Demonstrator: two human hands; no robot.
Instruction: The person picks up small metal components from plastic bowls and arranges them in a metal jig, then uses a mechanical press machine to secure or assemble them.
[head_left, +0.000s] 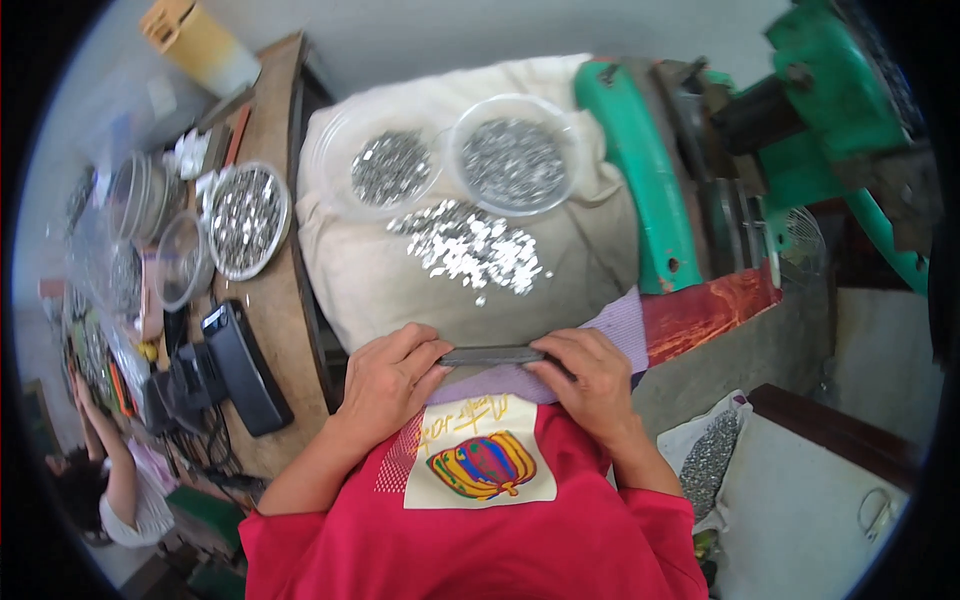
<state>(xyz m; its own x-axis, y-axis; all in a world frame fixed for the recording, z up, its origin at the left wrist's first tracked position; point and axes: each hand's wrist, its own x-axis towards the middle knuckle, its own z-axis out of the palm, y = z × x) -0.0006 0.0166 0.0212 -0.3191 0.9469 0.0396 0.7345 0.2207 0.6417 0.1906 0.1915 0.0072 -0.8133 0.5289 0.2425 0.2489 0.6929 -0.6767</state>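
Note:
My left hand [392, 375] and my right hand [592, 380] grip the two ends of a slim dark grey bar [490, 355]. It lies level across the near edge of a beige cloth [360, 290], close to my red shirt. Thumbs and fingers are closed on it at each end. Beyond it on the cloth spreads a loose pile of small shiny metal pieces [475, 252]. Two round clear plastic tubs stand behind the pile, a left tub [335, 160] and a right tub [575, 170], both holding similar pieces.
A green machine [635, 180] borders the cloth on the right. At left, a wooden table [285, 345] carries a white bowl [284, 215] of metal pieces, a black box-shaped device [245, 370] and clear containers. Another person's arm [120, 465] shows at lower left; a filled bag [710, 450] is at lower right.

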